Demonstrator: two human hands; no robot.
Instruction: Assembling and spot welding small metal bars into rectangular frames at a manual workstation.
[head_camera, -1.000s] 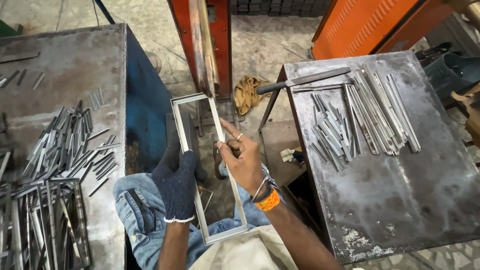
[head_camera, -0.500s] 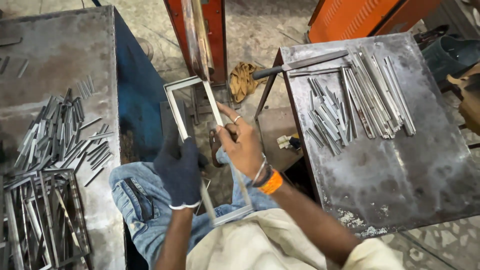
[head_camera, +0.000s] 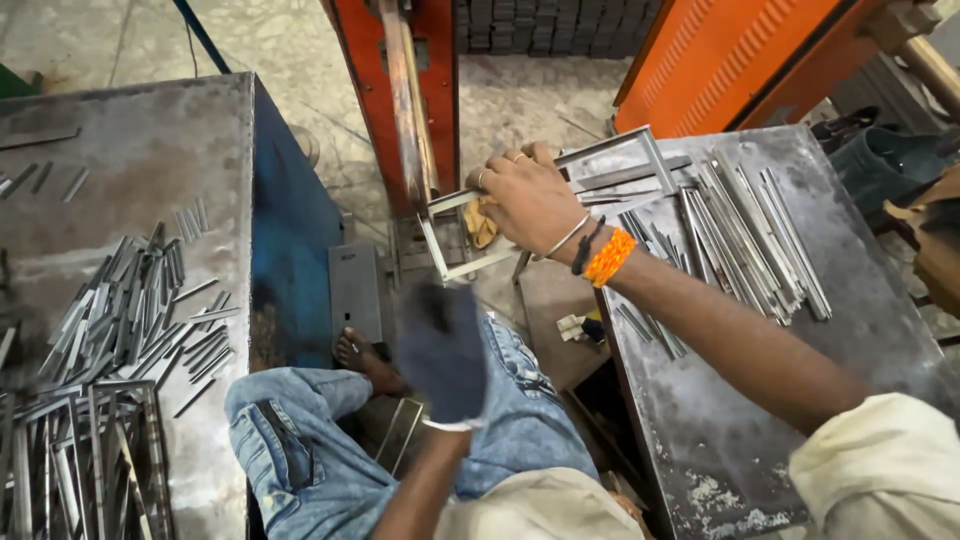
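My right hand (head_camera: 525, 198), bare with rings, a bangle and an orange wristband, grips a rectangular metal frame (head_camera: 450, 262) by its long side. The frame lies almost level, one end over the right table, the other hanging over the gap between the tables. My left hand (head_camera: 440, 350) wears a dark glove and hovers blurred above my jeans-clad knees, holding nothing. A pile of flat metal strips (head_camera: 740, 235) lies on the right table just beyond the frame.
A grey steel table (head_camera: 140, 160) on the left carries loose short strips (head_camera: 130, 310) and stacked finished frames (head_camera: 85, 465). The right steel table (head_camera: 790, 400) is worn. An orange-red machine column (head_camera: 405, 90) stands ahead; another frame (head_camera: 400, 430) lies on the floor by my bare foot.
My right hand has swung the frame from upright in front of me to nearly level, up and to the right over the table. My gloved left hand let go and dropped back.
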